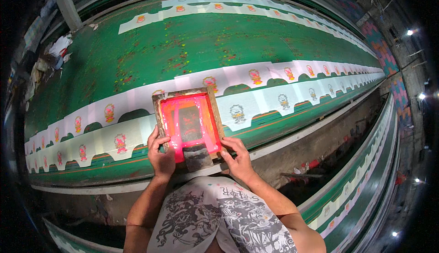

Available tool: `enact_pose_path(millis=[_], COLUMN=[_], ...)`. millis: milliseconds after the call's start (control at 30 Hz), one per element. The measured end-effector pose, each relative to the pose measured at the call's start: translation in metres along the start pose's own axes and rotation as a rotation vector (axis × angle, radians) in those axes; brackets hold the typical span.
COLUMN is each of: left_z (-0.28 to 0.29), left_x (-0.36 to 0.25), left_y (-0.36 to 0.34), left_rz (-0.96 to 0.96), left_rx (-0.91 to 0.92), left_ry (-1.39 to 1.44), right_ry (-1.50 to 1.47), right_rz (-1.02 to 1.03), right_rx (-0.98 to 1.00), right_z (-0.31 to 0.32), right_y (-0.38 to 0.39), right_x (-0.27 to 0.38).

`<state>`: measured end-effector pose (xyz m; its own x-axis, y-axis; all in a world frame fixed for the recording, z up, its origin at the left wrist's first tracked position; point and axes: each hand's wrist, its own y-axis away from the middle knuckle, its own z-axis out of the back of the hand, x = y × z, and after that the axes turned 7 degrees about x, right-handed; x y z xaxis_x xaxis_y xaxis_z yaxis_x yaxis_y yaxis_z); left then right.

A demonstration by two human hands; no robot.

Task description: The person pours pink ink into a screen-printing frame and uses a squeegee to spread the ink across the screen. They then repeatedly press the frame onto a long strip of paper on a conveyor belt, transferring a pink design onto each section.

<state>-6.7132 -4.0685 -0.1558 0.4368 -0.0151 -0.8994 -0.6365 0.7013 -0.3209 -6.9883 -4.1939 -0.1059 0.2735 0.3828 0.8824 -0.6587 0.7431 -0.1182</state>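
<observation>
"Long green desk, speckled with red and yellow paint, stretches across the workshop. What's laid on it?"

"Rows of pale cloth pieces, flat, their edges cut in smooth scoops. Over the two nearer rows is a wooden frame, though I can't tell if it rests on the cloth or is raised a little."

"How does it sit against the grip?"

"Straight between the left grip and the right grip, and mostly beyond both. The left is closed on the lower left corner, fingers bent against the side; the right is closed on the lower right corner, index finger and thumb at the edge. Neither is spread wide; each has hold of the frame."

"And its look?"

"Rectangular, with brown, scuffed, rough bars. Inside, wet pink-red ink coats the walls and shines in thick smears, with an orange tinge on the right. A darker rectangular panel fills the middle. At the near end is a worn grey-brown block, its face blotchy and matt."

"Any marks on the cloth?"

"Small ones: pink prints left of the frame, and plain grey outline prints to its right."
</observation>
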Motion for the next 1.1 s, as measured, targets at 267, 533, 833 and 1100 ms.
enact_pose_path(millis=[267,533,833,1100], left_z=[-0.138,-0.198,-0.197,-0.197], left_x=[-0.03,-0.041,-0.039,-0.037], left_y=[0.005,0.011,0.011,0.012], left_rz=[0.085,0.194,0.263,0.285], left_rx=[0.011,-0.034,-0.033,-0.036], left_ry=[-0.007,0.116,0.299,0.23], right_ry=[0.014,0.018,0.261,0.481], right_rz=[0.029,0.072,0.452,0.663], right_rx=[-0.082,-0.013,0.19,0.397], right_z=[0.107,0.179,0.178,0.147], right_y=[0.012,0.015,0.002,-0.024], right_x=[-0.072,-0.105,-0.101,-0.084])
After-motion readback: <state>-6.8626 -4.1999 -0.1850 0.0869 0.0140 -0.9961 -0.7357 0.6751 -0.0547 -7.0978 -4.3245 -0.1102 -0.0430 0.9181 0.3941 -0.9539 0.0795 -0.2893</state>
